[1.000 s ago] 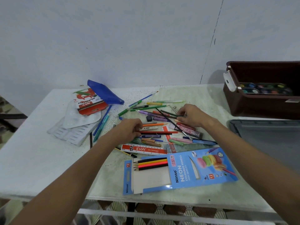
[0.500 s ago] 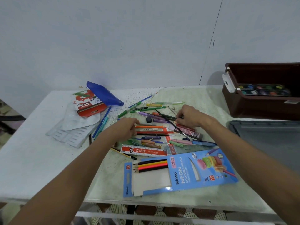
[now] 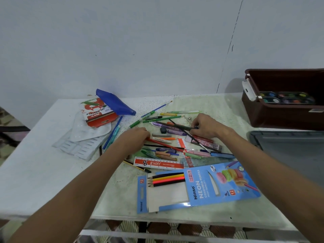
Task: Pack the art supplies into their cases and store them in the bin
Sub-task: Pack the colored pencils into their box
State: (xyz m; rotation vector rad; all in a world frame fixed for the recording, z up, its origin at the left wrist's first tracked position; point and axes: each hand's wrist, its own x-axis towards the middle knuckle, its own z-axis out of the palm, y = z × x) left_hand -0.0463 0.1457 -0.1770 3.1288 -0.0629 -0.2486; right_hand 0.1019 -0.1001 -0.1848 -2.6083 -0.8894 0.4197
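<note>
With the right hand [image 3: 204,127] pinching a dark slim pencil [image 3: 175,125] and the left hand [image 3: 138,137] curled on a red pencil [image 3: 163,143], tugging either could scatter the crossed heap of loose pens [image 3: 168,149].

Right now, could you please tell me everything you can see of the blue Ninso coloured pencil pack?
The Ninso pencil pack is a flat blue cardboard sleeve printed "NEON COLOURED PENCILS" with macaron artwork and a "12" mark. It lies face up at the near edge of the table, tilted slightly, its white inner tray pulled out to the left. Only a few pencils sit in the tray: dark, yellow, orange-pink and black; the rest of the tray is bare. Neither hand touches it. A red ruler lies just beyond it.
</note>
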